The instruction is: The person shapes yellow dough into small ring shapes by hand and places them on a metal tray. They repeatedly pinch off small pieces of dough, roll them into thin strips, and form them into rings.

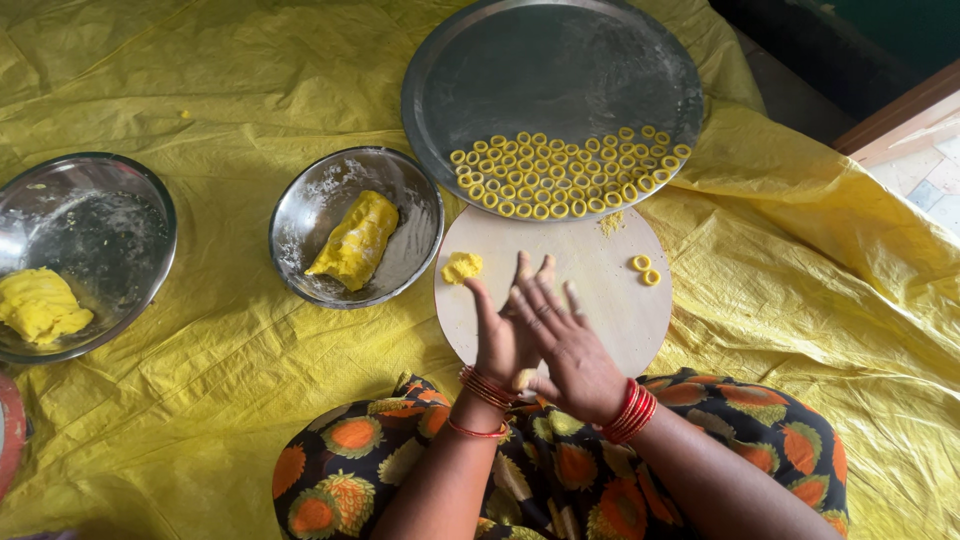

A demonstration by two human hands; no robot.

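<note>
My left hand (497, 335) and my right hand (566, 345) are pressed palm to palm over the near edge of a round wooden board (600, 300). A small piece of yellow dough (524, 378) peeks out between the palms at the wrist end. On the board lie a small lump of yellow dough (462, 266) at the left and two small dough rings (646, 270) at the right. A large steel plate (550, 70) beyond the board holds several rows of dough rings (570, 178) along its near rim.
A steel bowl (415, 200) left of the board holds a long piece of dough (354, 240). Another steel bowl (100, 220) at far left holds a yellow lump (40, 305). Everything sits on a yellow plastic sheet (200, 90). My patterned clothing (560, 480) fills the bottom edge.
</note>
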